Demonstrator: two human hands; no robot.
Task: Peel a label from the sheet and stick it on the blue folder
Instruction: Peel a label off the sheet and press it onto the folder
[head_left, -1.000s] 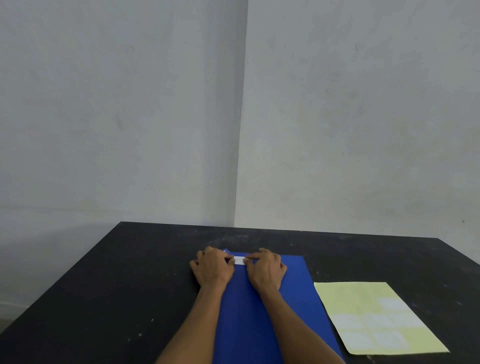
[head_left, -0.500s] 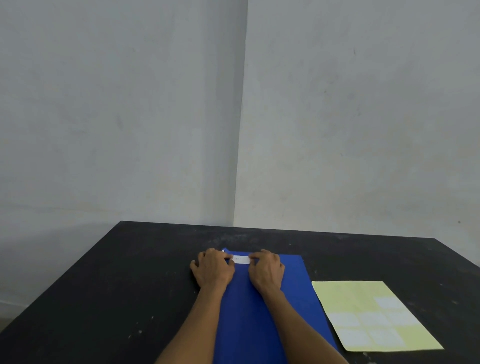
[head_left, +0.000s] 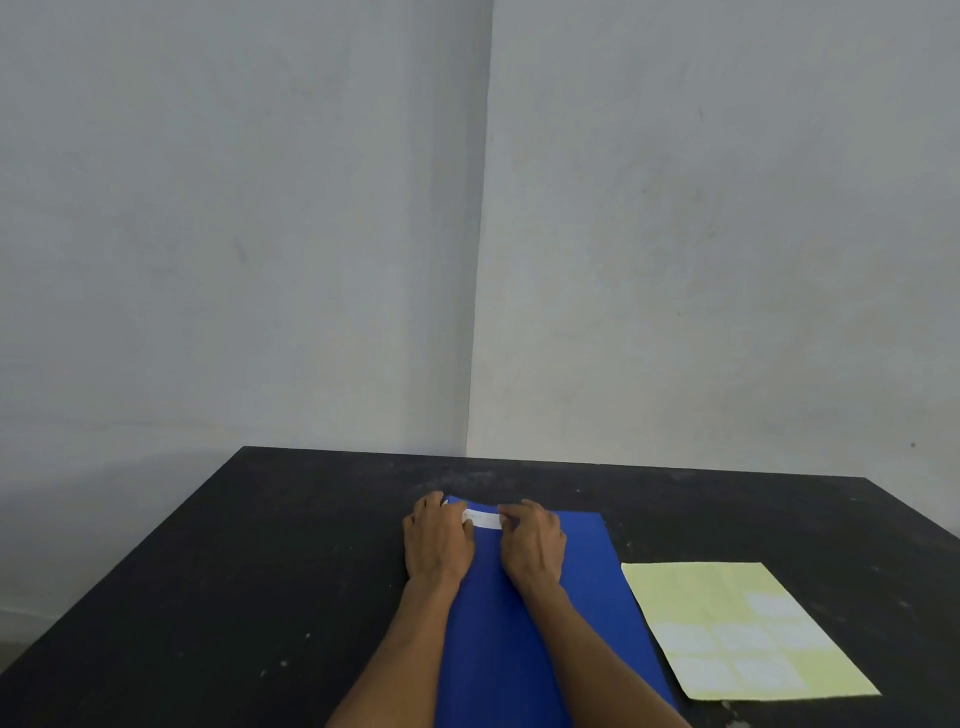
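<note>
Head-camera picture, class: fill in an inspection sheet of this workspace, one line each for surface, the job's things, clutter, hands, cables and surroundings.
Surface: black table, scuffed with pale specks.
Job's things: blue folder flat on the table; white label on it near its far edge; yellow label sheet flat beside the folder to the right, some pale labels left on its near part.
Clutter: nothing seen.
Hands: left hand and right hand palm-down on the folder, fingertips at the label's two ends.
Cables: nothing seen.
Surroundings: bare grey walls meeting in a corner.
</note>
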